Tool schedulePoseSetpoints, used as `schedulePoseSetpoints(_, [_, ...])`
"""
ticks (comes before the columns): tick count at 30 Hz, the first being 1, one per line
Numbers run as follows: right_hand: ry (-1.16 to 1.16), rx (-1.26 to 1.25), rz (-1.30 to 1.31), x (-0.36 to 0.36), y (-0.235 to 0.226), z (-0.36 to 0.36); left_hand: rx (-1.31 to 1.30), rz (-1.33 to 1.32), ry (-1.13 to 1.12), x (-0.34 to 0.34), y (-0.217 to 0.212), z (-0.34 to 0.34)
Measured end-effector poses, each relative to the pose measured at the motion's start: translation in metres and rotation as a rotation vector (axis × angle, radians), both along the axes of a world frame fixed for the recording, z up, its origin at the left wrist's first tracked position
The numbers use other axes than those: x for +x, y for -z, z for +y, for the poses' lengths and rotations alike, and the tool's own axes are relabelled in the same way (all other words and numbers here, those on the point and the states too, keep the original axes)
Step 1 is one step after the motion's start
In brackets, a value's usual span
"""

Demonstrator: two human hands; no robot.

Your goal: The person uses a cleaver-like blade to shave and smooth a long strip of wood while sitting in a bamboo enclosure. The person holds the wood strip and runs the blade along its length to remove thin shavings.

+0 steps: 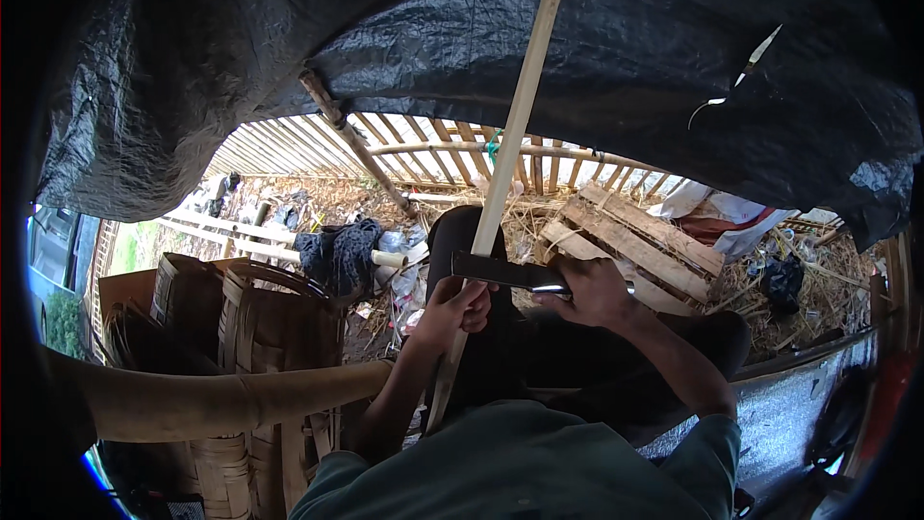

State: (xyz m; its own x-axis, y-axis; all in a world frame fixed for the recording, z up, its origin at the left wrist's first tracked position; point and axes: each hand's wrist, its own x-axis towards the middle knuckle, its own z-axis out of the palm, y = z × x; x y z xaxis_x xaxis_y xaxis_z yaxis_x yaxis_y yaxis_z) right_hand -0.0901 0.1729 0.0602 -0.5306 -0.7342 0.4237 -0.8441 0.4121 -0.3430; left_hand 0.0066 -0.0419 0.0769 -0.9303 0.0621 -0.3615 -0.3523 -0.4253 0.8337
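A long, pale bamboo strip [517,125] slants from beside my lap up past the top of the view. My left hand [452,315] is closed around it low down, thumb on top. In my right hand [592,294] is a knife with a broad dark blade [500,272], gripped by its handle. The blade lies crosswise over the strip just above my left fingers. Its tip reaches a little past the strip's left side. Whether the edge bites into the bamboo I cannot tell.
A thick bamboo pole [221,400] crosses at the left, near woven bamboo baskets [279,323]. Dark netting-like material [339,255] hangs over another pole. A wooden slatted panel [640,241] lies on littered ground at right. Black plastic sheeting [635,48] hangs overhead before a slatted fence [462,154].
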Motion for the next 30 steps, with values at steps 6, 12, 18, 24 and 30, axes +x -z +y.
schedulePoseSetpoints(6, [0.013, 0.01, 0.052, -0.009, -0.002, -0.01, -0.133, -0.058, 0.046, 0.005, 0.003, 0.001])
schedulePoseSetpoints(12, [0.111, -0.011, -0.146, -0.021, -0.016, -0.014, -0.121, 0.08, 0.18, -0.043, -0.001, -0.005])
schedulePoseSetpoints(18, [0.164, 0.003, -0.082, -0.036, -0.021, -0.027, 0.052, 0.122, 0.313, -0.052, 0.004, -0.024])
schedulePoseSetpoints(24, [0.177, 0.054, -0.19, -0.036, -0.011, -0.042, -0.121, 0.266, 0.113, -0.033, 0.025, -0.038])
schedulePoseSetpoints(30, [0.261, 0.265, -0.2, -0.036, -0.037, -0.047, -0.155, 0.198, 0.242, -0.032, 0.03, -0.052])
